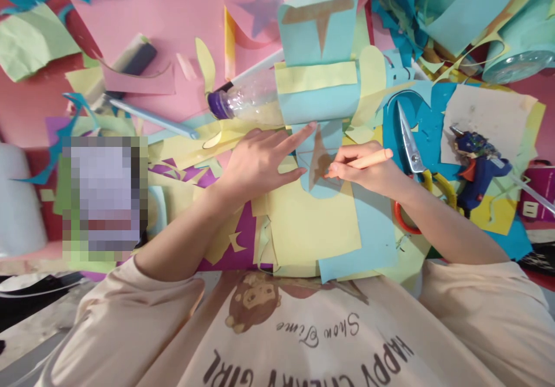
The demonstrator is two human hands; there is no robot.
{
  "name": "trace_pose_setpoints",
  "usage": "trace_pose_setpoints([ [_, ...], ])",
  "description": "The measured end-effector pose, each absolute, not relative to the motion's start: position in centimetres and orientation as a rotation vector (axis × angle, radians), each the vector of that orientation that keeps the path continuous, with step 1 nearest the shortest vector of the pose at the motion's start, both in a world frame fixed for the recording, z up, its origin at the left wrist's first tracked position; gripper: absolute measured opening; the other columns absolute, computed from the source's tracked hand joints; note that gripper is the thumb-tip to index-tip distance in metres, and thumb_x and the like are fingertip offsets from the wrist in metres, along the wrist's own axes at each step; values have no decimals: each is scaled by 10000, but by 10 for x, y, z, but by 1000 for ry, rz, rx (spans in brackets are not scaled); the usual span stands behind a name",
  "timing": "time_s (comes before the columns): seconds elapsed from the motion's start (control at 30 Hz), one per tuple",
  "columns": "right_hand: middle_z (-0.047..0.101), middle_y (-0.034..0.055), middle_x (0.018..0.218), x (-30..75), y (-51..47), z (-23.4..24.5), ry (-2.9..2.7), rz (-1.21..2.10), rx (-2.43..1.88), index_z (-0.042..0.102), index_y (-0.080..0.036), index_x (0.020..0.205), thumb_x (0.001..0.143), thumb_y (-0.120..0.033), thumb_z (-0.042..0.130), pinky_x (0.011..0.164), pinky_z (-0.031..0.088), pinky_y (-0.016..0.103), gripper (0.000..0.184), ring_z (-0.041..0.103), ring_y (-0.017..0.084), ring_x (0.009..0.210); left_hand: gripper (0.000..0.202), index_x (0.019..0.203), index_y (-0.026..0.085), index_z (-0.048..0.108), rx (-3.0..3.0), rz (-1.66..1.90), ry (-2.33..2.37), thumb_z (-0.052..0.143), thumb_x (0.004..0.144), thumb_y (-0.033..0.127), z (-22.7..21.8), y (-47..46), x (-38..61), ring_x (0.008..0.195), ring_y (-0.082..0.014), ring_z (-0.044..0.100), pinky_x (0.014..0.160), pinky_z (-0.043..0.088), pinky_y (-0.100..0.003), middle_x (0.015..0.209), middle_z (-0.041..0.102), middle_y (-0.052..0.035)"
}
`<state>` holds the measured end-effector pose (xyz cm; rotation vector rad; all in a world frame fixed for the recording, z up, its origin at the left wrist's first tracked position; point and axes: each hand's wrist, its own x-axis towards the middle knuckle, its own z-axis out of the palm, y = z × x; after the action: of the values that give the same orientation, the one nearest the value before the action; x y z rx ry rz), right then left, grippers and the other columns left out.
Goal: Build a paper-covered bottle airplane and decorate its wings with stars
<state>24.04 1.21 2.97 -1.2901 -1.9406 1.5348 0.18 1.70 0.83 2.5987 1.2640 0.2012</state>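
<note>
My right hand (368, 167) grips an orange marker (375, 158), its tip down on a light blue paper flap (312, 185). On that flap is a brown drawn shape (318, 153), partly coloured in. My left hand (264, 161) lies over the paper with fingers spread, its index fingertip at the flap's upper part. Above the hands lies a clear plastic bottle (255, 100) with a purple cap, wrapped in light blue paper (321, 104) and a pale yellow strip (316, 77). A second blue flap (303, 37) with brown drawing extends beyond the bottle.
Scissors (410, 138) with yellow and red handles lie right of my right hand, near a blue glue gun (477, 173). Yellow sheets (316, 225) lie under the flap. A blue pen (151, 118) and paper scraps are at left; a clear cup (524, 51) lies far right.
</note>
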Motion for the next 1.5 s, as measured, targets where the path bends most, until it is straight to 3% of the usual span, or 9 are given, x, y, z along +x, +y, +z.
trace_pose_setpoints([
  [0.23,587,-9,593,243,12,29,-1881,1617,-1299,520,-171,586,861,-283,612,518,385,216,311,612,110,623,620,1462,191,406,2621,197,1259,526,899,421,7,17,1,724,-199,579,699,447,-311,772,602,-24],
  [0.37,612,-6,628,243,12,27,-1703,1656,-1283,560,-169,641,855,-226,587,489,404,194,223,593,89,592,602,1455,206,420,2641,207,1265,517,904,430,7,17,1,723,-193,582,701,450,-306,770,608,-20],
  [0.53,686,18,714,243,13,26,-1827,1562,-1253,666,-158,816,904,-332,569,515,419,208,218,580,86,589,601,1449,198,430,2638,203,1269,516,905,437,8,17,2,725,-198,589,701,454,-308,764,611,-23],
  [0.77,710,15,747,242,11,29,-1957,1452,-1289,654,-170,741,900,-299,560,547,401,225,225,618,107,663,611,1457,210,413,2639,199,1271,529,898,428,8,18,2,710,-190,582,691,449,-297,757,607,-17],
  [1.07,679,9,672,244,13,31,-1933,1614,-1258,622,-167,648,850,-242,576,523,391,218,220,601,103,624,605,1453,210,418,2630,196,1282,528,899,428,8,17,2,725,-194,591,700,449,-299,773,614,-23],
  [1.23,661,7,671,243,13,28,-1787,1557,-1324,626,-162,677,851,-251,562,500,397,208,206,557,82,560,601,1449,206,425,2646,174,1285,515,902,436,8,17,2,725,-195,594,688,447,-294,784,629,-28],
  [1.5,700,18,731,242,13,29,-1918,1470,-1296,650,-165,732,888,-301,561,544,401,226,225,602,105,638,616,1460,202,413,2649,187,1276,528,897,425,7,17,2,723,-208,595,698,453,-314,772,617,-25],
])
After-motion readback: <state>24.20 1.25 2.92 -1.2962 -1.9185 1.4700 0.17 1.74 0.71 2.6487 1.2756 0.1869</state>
